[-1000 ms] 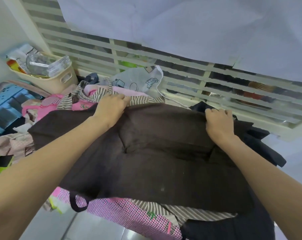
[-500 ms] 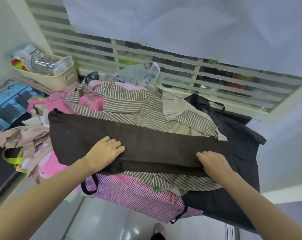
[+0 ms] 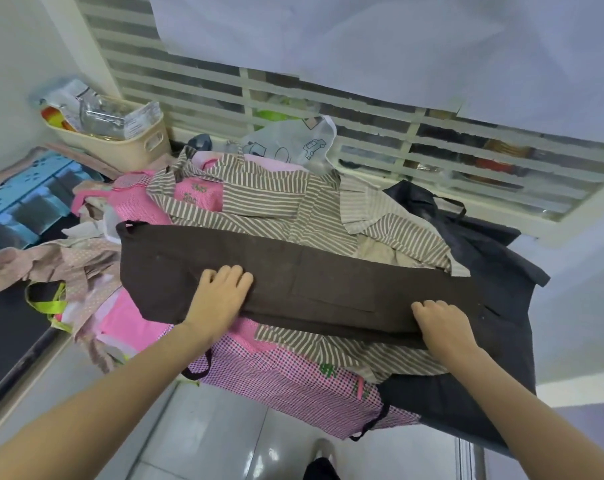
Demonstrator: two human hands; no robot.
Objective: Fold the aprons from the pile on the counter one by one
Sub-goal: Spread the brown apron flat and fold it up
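White slatted shutters run along the far wall behind a counter heaped with aprons, and glossy grey floor tiles show at the near edge. Across the pile lie a brown-and-cream striped apron, a black apron on the right, a pink checked apron hanging over the near edge, and a pale dotted one on the left. On top, near the front, a dark brown apron sits folded into a long band running left to right. The left hand lies flat on the band's left part, fingers straight and slightly spread, pressing the cloth. The right hand rests at the band's near right edge with its fingers curled down onto the cloth; whether it grips the fold cannot be told. At far left stand a cream plastic basket of packets and a blue crate. A white printed bag lies against the shutters.
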